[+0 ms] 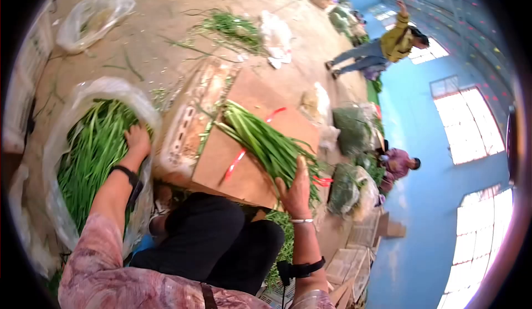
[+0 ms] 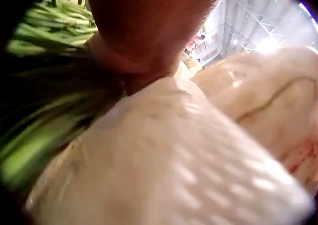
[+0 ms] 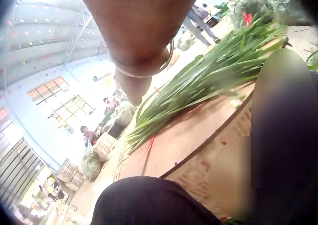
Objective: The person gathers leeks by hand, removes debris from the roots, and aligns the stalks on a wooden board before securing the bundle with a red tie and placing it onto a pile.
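Note:
A bunch of long green chives [image 1: 266,137] with pale stem ends lies across a brown board [image 1: 216,156]. My right hand [image 1: 296,190] rests at the leafy end of this bunch, its thumb and fingers extended along the leaves. To the left stands a clear plastic bag [image 1: 55,137] filled with more chives [image 1: 91,154]. My left hand [image 1: 137,141] reaches into the bag at its right side, over the chives; its fingertips are partly hidden among them. In the left wrist view the bag's plastic [image 2: 164,150] covers much of the hand's work.
Red ties [image 1: 234,165] lie under the bunch on the board, which sits on a plastic crate [image 1: 180,126]. Loose chives [image 1: 230,29] and a white bag [image 1: 275,37] are on the floor ahead. Bagged greens [image 1: 352,129] and other people [image 1: 396,43] are at the right.

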A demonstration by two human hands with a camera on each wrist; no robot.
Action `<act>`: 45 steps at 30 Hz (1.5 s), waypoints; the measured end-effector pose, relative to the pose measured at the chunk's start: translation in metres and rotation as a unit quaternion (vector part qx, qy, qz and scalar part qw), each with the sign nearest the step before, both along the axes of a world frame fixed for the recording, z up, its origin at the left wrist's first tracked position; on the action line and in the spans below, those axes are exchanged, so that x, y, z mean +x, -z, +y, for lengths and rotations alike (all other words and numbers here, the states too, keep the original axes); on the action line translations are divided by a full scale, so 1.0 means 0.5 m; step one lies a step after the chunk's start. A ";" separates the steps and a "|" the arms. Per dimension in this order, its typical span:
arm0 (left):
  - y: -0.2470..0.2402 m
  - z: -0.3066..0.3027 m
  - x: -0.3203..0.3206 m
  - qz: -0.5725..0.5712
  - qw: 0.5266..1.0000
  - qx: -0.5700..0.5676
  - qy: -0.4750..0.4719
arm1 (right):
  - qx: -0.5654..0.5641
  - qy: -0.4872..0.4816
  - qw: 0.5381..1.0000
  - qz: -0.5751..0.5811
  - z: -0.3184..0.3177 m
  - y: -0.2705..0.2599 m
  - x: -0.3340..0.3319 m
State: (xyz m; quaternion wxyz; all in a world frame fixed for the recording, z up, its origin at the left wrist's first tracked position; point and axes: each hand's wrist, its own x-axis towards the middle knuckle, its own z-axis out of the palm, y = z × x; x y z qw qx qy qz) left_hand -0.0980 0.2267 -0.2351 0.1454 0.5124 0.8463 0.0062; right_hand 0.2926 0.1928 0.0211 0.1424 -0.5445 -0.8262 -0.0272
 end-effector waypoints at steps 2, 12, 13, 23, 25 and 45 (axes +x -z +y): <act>0.070 0.003 0.016 0.066 0.993 0.101 0.015 | -0.036 0.058 0.998 0.005 -0.031 0.004 0.010; 0.008 0.002 -0.018 -0.068 0.997 0.021 -0.027 | -0.054 0.091 0.993 0.043 -0.042 0.001 -0.025; 0.036 0.006 -0.017 -0.034 0.999 0.027 -0.010 | -0.042 0.074 0.996 0.041 -0.041 -0.001 -0.033; -0.044 -0.057 -0.113 -0.420 0.848 0.322 0.024 | -0.002 0.034 0.998 0.053 -0.059 -0.060 -0.084; -0.048 -0.090 -0.173 -0.407 0.856 0.319 0.009 | -0.038 0.066 0.983 0.169 -0.075 -0.085 -0.145; -0.204 -0.244 -0.148 -0.607 0.730 0.313 0.029 | -0.419 -0.200 0.711 0.529 -0.082 0.281 -0.677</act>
